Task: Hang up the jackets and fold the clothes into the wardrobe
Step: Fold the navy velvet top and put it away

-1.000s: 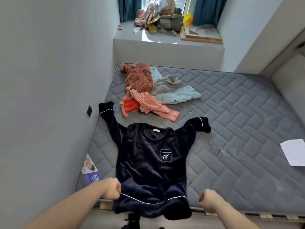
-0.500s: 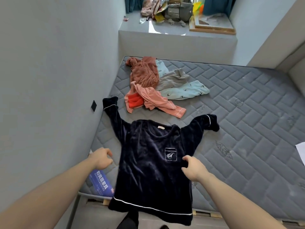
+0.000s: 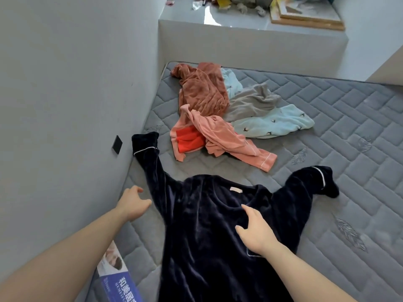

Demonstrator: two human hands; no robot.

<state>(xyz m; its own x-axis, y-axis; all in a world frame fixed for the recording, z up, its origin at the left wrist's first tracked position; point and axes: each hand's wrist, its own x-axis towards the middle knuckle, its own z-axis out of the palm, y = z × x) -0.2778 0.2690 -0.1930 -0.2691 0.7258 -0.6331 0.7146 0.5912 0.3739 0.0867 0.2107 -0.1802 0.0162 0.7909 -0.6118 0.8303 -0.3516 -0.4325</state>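
Hands have let go of the hem and moved up: right hand (image 3: 255,231) now lies flat, fingers relaxed, on the navy top (image 3: 209,225) spread on the mattress (image 3: 327,131), left hand (image 3: 133,201) hovers empty near its left sleeve, so folding likely starts.

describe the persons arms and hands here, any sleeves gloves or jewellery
Both forearms are bare as far as the frame shows, with no sleeve in view. The left hand and the right hand wear no gloves, and no ring, watch or bracelet shows on either hand or wrist. No markings are visible.
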